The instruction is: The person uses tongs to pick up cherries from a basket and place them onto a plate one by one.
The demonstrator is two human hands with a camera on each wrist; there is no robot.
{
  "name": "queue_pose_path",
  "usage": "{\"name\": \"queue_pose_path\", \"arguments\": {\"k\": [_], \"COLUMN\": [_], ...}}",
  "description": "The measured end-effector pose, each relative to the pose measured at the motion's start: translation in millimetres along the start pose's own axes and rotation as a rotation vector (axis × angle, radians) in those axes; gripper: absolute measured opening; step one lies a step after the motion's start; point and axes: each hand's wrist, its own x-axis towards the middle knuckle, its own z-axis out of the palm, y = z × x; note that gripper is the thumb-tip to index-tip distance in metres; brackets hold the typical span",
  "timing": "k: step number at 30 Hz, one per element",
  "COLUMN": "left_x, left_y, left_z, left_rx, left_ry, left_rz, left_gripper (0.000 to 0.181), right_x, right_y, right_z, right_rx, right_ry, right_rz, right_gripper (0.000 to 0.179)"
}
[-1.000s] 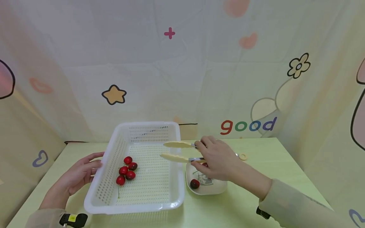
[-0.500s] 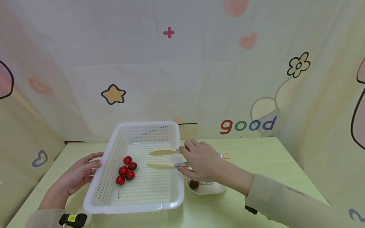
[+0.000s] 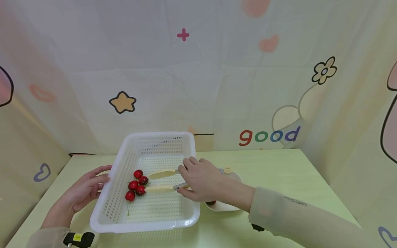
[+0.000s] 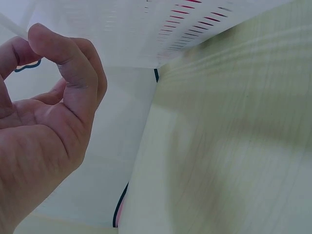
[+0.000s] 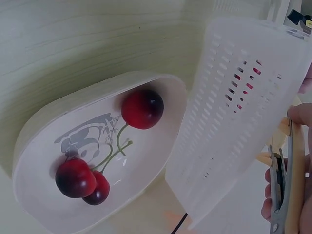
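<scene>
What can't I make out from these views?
Head: most cherries in the dish, behind the right hand and forearm.
Head: whether the tongs touch a cherry; too small to tell.
Left wrist: cherries in the basket, behind its wall.
Right wrist: most of the right hand, past the edge.

Free room at near right in basket [image 3: 142, 227], cherries [image 3: 133, 185] blocking left, wall [image 5: 214, 136] in the way toward dish [image 5: 141, 165]
</scene>
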Motion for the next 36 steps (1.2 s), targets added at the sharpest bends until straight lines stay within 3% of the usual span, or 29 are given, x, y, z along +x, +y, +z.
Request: {"name": "queue_pose_path", "arguments": {"k": [10, 17, 30, 36], "left_x": [1.0, 1.6, 1.3, 1.4], "left_y": [-1.2, -2.3, -1.1, -1.0], "left_z": [-1.8, -1.9, -0.8, -1.1], "left_rx": [-0.014, -0.015, -0.001, -0.014], "left_ry": [-0.037, -0.03, 0.006, -0.013], "left_rz": [0.015, 0.019, -0.006, 0.01], "left_gripper": [0.027, 0.027, 0.03, 0.027], "right_x": [15.5, 26.5, 40.0, 48.9], "right_y": [-11.3, -21.3, -36.5, -42.0], "right_z": [3.4, 10.6, 13.6, 16.0], "right_rx": [0.001, 0.032, 0.024, 0.017], "right_ry": [-0.051, -0.102, -0.117, -0.139], "right_rz": [0.001, -0.008, -0.051, -0.049], "right_gripper": [0.052, 0.054, 0.055, 0.056]}}
